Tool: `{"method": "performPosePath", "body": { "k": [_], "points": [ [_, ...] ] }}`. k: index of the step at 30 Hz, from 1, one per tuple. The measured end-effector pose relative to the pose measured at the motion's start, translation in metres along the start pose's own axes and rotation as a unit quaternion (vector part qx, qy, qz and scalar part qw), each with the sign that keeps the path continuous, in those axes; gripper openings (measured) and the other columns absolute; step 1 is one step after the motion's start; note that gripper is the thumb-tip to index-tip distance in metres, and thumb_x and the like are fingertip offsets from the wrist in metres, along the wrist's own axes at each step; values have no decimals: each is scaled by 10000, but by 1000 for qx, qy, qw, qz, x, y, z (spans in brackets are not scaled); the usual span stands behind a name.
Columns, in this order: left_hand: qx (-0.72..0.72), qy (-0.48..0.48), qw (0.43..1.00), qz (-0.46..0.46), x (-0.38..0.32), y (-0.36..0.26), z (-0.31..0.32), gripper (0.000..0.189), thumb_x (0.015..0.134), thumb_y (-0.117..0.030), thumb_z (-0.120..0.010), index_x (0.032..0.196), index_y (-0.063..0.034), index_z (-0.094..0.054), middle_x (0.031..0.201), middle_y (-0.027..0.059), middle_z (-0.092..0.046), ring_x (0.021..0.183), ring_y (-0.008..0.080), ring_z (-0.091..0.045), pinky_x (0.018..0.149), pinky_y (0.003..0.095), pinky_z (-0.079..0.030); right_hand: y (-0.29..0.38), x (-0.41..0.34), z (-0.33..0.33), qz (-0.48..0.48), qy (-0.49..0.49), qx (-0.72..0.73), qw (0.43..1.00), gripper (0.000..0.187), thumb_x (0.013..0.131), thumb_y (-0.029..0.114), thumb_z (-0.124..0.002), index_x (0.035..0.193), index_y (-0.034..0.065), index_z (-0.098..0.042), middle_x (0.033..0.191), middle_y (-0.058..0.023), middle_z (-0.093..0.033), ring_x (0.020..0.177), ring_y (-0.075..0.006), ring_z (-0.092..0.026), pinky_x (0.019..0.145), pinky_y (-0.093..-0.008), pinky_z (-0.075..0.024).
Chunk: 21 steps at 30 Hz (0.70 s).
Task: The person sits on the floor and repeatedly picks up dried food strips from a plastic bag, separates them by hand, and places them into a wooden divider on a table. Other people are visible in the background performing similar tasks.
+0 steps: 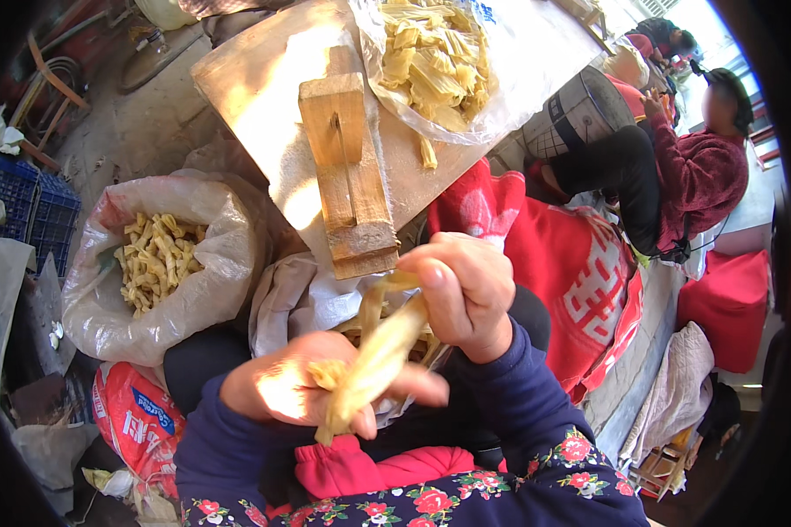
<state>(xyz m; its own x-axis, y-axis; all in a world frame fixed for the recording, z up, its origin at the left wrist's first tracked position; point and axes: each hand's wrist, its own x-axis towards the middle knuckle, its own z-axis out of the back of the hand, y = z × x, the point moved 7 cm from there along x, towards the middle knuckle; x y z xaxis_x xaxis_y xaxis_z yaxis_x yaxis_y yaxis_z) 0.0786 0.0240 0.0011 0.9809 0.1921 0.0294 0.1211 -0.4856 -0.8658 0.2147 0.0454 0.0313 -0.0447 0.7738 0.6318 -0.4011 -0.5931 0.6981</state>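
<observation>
My right hand [465, 293] pinches the upper end of a pale yellow dried husk-like strip [385, 359]. This strip slants down across the palm and fingers of my left hand [303, 382], where a small folded yellow piece [326, 374] is held. Whether the piece and the strip are joined is hidden. Some left fingers are blurred. Beneath the hands, a white bag [290, 296] on my lap holds more dried strips, partly covered. Just beyond my hands, a wooden block fixture [359, 191] with a slotted upright and a thin metal rod rests on the board.
A wooden board [237, 85] carries a clear plastic bag [369, 39] of wide yellow strips [438, 62]. At left stands a plastic sack [151, 188] of small knotted pieces [158, 260]. Red fabric [547, 263] lies at right. A seated person [699, 158] is beyond, beside a metal bucket [580, 112].
</observation>
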Motion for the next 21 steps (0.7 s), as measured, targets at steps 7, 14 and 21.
{"method": "performPosePath", "body": {
  "k": [7,14,21],
  "points": [
    [538,-233,797,-147,-22,-32,34,429,848,-153,-671,1268,-75,-634,787,61,-617,635,182,-619,547,321,-463,-24,-45,-66,-423,269,381,777,233,990,164,-517,961,-14,-664,731,32,-602,668,-54,-527,577,-231,-425],
    [531,-352,705,-313,-34,-45,23,375,729,-125,-792,1059,19,-688,985,140,-685,675,246,-681,575,311,-531,-24,-56,-66,-494,60,478,724,67,918,67,-653,919,0,-654,827,-43,-669,697,-78,-597,610,-226,-466],
    [536,-358,754,-128,-27,-29,32,363,751,-63,-726,1101,11,-667,1244,143,-629,1015,291,-678,860,329,-559,-1,-17,-30,-141,88,121,979,127,861,126,-721,877,5,-684,709,-112,-646,601,-235,-637,552,-307,-487]
  ]
}}
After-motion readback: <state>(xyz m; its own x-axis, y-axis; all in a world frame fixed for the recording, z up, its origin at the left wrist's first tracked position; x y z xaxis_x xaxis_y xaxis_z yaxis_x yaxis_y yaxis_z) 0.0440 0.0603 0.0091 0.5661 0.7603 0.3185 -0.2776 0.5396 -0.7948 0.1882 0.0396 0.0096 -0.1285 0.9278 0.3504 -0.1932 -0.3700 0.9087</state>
